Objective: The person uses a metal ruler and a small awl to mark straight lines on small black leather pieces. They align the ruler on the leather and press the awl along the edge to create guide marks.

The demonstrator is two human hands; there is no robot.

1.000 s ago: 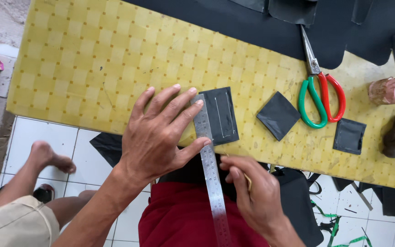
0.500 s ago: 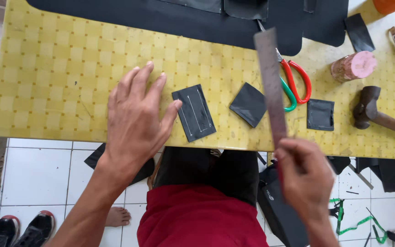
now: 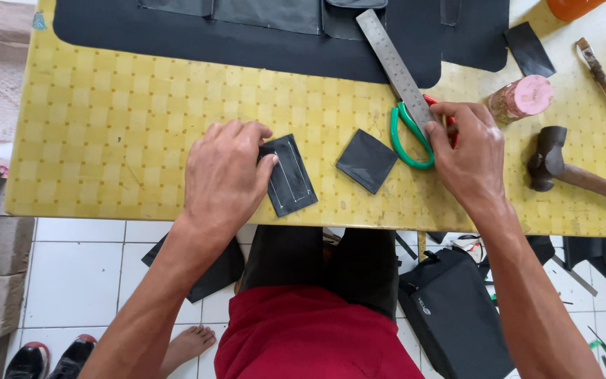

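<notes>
**Both hands down on the yellow desk**

The left hand [image 3: 224, 172] lies palm-down with fingers curled, its fingertips pressing the left edge of a black rectangular piece [image 3: 289, 175] marked with pale lines; this grip is a flat press, not a pinch. The right hand [image 3: 466, 151] reaches forward, its grip pinching the near end of a steel ruler [image 3: 395, 64] over the green-handled scissors [image 3: 408, 137].

The desk [image 3: 106, 126] is yellow with a checked pattern, standing on white floor tiles. A large black sheet [image 3: 247, 42] covers its far side.

The ruler's long axis runs diagonally, from the right hand up and leftward onto the black sheet. The black piece lies near the front edge, its long axis tilted slightly.
</notes>
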